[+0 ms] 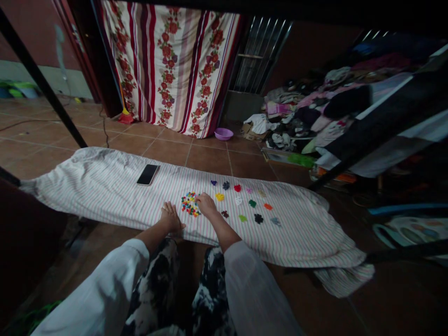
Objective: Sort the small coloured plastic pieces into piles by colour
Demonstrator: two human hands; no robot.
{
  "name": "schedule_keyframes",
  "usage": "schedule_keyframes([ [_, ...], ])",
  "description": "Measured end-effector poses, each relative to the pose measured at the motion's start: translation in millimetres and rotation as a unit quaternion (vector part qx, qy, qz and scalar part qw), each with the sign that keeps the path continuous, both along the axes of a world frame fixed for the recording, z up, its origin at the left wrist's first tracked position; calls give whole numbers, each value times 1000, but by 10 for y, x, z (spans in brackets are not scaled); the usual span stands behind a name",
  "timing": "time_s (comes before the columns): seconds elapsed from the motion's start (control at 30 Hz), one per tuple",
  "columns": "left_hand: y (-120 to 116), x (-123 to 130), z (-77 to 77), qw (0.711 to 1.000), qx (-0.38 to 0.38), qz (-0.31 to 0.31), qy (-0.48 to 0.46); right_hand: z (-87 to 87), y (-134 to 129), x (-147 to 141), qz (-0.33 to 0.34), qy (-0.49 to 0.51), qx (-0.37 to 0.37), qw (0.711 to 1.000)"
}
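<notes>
A mixed heap of small coloured pieces [190, 205] lies on a striped cloth [168, 182]; they are too small to name. My right hand [206, 205] is at the heap's right edge, its fingers pinched together, and what they hold is hidden. Just left of the heap, my left hand [170, 217] rests flat on the cloth with its fingers stretched out. To the right lie several small piles sorted by colour, among them a yellow pile [219, 197], a red pile [237, 188], a dark green pile [252, 203], a black pile [258, 218] and an orange pile [268, 206].
A phone [148, 174] lies on the cloth to the left. Beyond are a floral curtain [171, 70], a purple basin [223, 134] and a red broom [126, 116]. Clothes [308, 107] are heaped at the right. Dark metal bars [45, 79] slant down on both sides.
</notes>
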State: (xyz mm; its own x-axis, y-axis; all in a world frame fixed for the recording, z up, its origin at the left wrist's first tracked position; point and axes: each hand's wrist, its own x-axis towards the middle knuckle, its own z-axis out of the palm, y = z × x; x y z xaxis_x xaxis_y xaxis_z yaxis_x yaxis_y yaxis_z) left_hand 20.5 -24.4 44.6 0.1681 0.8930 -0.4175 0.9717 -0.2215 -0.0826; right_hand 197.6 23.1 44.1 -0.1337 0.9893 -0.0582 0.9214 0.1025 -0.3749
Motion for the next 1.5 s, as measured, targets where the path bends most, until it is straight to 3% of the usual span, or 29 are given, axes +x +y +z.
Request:
schedule_keyframes([
  [0.47, -27, 38, 82, 1000, -4, -7, 14, -105, 92, -24, 82, -81, 36, 993],
  [0.97, -61, 43, 112, 1000, 8, -15, 19, -45, 94, -38, 87, -71, 28, 993],
  [1.2, -81, 43, 137, 1000, 9, -19, 20, -32, 28, 12, 54, 19, 58, 997],
  [1.5, -60, 26, 85, 1000, 17, -17, 14, -204, -87, 106, -49, 203, 79, 975],
])
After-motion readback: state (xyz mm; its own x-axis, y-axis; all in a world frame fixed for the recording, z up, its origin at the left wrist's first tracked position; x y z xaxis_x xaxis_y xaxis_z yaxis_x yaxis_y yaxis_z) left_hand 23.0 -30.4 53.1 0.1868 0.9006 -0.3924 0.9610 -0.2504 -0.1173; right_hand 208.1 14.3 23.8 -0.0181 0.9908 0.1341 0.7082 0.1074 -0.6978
